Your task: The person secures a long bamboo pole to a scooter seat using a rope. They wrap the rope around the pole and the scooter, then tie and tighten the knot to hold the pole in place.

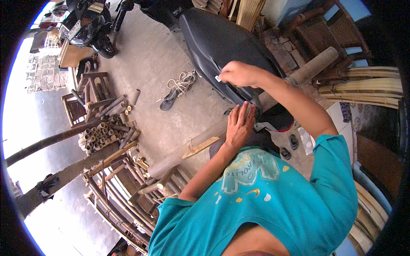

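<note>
A motorbike with a long black seat (226, 36) stands in front of me. My right hand (241, 74) is over the seat's left edge, its fingers closed in a pinch. At the fingertips shows a small white piece (218, 79), too small to name. Nearer to me, my left hand (240, 126) lies with fingers stretched out on the dark rear of the motorbike and holds nothing. A thick pole (314, 66) slants across by the motorbike's rear, partly hidden by my arms.
On the concrete floor lie a black sandal (169, 100) and a tangled pale rope (184, 83). Cut bamboo pieces (100, 135) are stacked at the left, near a bamboo rack (115, 200). Another motorbike (87, 25) stands far left. Bamboo strips (363, 87) lie at the right.
</note>
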Demonstrator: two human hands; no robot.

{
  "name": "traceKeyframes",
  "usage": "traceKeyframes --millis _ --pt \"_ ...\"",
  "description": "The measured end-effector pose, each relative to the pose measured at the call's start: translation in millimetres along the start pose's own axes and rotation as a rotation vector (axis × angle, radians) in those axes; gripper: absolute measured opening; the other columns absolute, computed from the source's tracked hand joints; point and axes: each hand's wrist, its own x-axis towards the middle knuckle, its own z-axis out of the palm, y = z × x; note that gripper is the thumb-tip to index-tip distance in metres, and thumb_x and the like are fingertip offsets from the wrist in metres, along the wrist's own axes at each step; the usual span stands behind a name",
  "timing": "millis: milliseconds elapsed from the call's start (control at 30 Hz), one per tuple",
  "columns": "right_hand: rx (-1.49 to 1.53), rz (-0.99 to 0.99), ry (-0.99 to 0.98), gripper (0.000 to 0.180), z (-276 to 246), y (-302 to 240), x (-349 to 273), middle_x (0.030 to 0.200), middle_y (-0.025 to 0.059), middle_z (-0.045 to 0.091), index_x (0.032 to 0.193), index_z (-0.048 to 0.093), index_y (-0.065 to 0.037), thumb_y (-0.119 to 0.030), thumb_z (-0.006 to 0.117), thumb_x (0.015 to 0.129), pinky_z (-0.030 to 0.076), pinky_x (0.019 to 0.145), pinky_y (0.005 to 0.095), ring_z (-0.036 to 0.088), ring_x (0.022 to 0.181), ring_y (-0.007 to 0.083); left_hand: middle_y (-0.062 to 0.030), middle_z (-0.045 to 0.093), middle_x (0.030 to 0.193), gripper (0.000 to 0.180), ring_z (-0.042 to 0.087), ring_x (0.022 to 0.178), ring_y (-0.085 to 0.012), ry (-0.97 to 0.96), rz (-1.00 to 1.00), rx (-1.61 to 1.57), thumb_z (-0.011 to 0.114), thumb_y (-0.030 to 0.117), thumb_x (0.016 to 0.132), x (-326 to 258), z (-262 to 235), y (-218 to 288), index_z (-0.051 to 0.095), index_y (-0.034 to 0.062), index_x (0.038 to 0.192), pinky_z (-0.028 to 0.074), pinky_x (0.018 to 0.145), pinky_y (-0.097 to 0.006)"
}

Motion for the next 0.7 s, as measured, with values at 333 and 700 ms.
traceKeyframes --millis 333,700 --pt "-0.299 0.103 -0.406 0.032 18 -17 33 0.055 0.0099 0.055 0.068 0.061 -0.001 -0.029 0.063 0.084 0.04 0.046 0.0384 0.053 0.049 0.0202 -0.0162 0.048 0.139 0.06 0.04 0.134 -0.0348 -0.028 0.01 0.156 0.063 0.027 0.087 3 -11 0 0.045 0.0017 0.138 0.028 0.114 -0.053" --pt "-1.56 0.355 0.296 0.027 -145 -182 -158 0.09 0.0123 0.068 0.099 0.063 -0.006 -0.025 0.068 0.08 0.052 0.072 0.0447 0.066 0.084 0.0307 -0.0231 0.054 0.129 0.056 0.051 0.123 -0.0353 0.023 0.095 0.062 0.063 0.025 0.087 17 1 9 0.046 -0.0046 0.132 0.031 0.114 -0.049"
